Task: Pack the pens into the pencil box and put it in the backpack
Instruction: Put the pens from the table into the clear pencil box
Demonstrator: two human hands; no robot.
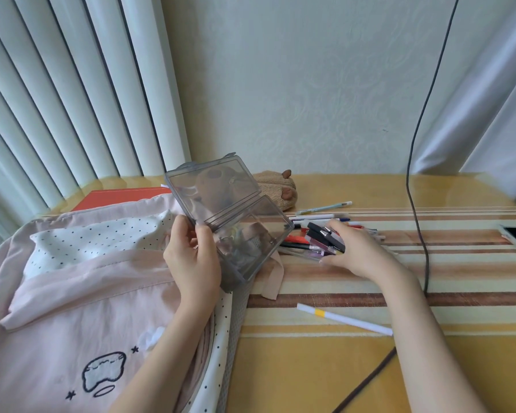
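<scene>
Pens [316, 239] lie in a loose heap on the striped worktop [429, 281], under the right hand [358, 251], whose fingers are closing around a bundle. They look light, stiff and smooth, likely to roll, so gathering several mid-barrel seems wise. The left hand [191, 257] clamps the open, clear pencil box [230, 216] by its edge, above the pink backpack [72, 293]. Behind are a pale wall and white vertical blinds.
</scene>
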